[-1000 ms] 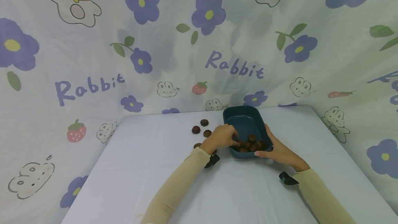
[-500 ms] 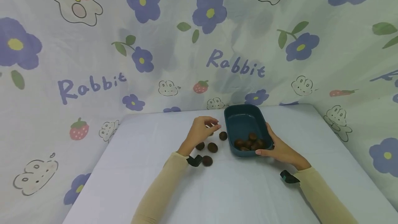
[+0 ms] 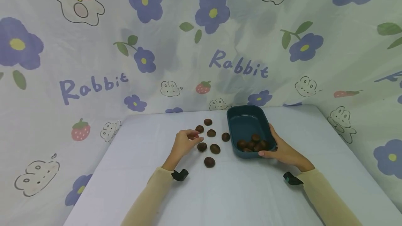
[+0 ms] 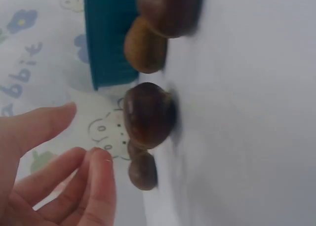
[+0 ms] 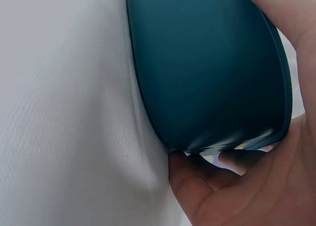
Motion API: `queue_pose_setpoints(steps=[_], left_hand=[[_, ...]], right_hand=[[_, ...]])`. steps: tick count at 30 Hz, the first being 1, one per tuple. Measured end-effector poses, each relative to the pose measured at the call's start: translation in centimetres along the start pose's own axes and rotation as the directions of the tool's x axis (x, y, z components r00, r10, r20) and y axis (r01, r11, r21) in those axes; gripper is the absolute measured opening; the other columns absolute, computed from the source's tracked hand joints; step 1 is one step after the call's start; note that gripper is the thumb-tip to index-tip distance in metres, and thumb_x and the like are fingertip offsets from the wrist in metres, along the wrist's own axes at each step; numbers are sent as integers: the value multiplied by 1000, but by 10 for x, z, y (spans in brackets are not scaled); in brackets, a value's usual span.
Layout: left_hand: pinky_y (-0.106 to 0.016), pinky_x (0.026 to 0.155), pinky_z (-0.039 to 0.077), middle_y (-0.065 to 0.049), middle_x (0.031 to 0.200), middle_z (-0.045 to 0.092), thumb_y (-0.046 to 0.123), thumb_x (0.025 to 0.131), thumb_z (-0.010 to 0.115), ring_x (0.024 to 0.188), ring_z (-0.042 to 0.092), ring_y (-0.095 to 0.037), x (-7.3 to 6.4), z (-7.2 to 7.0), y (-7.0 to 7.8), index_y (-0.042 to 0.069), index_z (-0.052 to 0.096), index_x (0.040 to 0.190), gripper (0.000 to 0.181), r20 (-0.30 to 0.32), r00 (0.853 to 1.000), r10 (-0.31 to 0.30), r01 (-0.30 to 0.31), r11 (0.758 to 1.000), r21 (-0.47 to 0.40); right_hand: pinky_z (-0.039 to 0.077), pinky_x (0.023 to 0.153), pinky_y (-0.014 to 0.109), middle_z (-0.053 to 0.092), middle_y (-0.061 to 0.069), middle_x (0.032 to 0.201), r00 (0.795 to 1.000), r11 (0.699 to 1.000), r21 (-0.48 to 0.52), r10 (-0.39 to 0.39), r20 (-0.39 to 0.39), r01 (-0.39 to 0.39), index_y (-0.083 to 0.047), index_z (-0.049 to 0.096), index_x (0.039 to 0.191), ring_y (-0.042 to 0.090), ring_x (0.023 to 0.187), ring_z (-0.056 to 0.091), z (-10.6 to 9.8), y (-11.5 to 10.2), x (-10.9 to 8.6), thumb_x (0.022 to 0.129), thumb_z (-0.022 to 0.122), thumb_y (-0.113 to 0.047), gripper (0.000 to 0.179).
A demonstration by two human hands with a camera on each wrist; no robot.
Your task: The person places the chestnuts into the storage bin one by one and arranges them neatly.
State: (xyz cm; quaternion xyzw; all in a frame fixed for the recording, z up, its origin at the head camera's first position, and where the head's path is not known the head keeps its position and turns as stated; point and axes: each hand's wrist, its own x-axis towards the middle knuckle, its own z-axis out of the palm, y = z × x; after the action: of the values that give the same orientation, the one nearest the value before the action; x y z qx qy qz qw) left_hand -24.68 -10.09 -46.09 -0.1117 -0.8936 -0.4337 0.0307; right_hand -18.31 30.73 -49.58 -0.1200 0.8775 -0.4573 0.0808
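Observation:
My left hand [image 3: 183,145] hovers at the left edge of a loose group of brown chestnuts [image 3: 215,149] on the white table. Its thumb and fingers stand apart around nothing in the left wrist view, with a glossy chestnut [image 4: 149,114] just beyond the fingertips. Several chestnuts lie spread between this hand and a dark teal rectangular dish [image 3: 246,124]. More chestnuts [image 3: 255,137] are heaped in the dish's near end. My right hand [image 3: 287,154] grips the dish at its near right corner, thumb on the front wall and fingers round the side; the right wrist view shows the teal wall [image 5: 207,63] close up.
A white cloth covers the table [image 3: 248,191]. Behind it hangs a printed curtain [image 3: 176,55] with flowers and rabbits, right past the dish's far end. Black wrist straps [image 3: 180,175] sit below both hands.
My left hand has come out of the dish and moved left over the table, uncovering the loose chestnuts. My right hand keeps its grip on the dish, which stays in place.

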Motion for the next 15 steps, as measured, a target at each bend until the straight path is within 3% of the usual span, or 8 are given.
queue_pose_setpoints(steps=[9, 15], left_hand=[[-34, 76, 58, -11, 99, 79, 24, 80, 90, 87, 74, -19, -12, 0, -6, 0, 77, 109, 39, 84, 993, -80, 74, 995, 66], [-33, 76, 58, -10, 97, 78, 19, 78, 91, 86, 73, -18, -14, 5, -7, 1, 77, 107, 38, 125, 988, -92, 81, 993, 91]], right_hand=[[14, 114, 82, -15, 15, 174, 1000, 1000, -7, 8, 0, -8, -29, -23, 162, 55, 158, 0, 1, 0, 0, 87, 82, -37, 129], [13, 114, 82, -15, 16, 174, 1000, 1000, -16, 17, -4, -17, -30, -23, 162, 55, 157, 0, 1, 1, 0, 88, 81, -38, 129]])
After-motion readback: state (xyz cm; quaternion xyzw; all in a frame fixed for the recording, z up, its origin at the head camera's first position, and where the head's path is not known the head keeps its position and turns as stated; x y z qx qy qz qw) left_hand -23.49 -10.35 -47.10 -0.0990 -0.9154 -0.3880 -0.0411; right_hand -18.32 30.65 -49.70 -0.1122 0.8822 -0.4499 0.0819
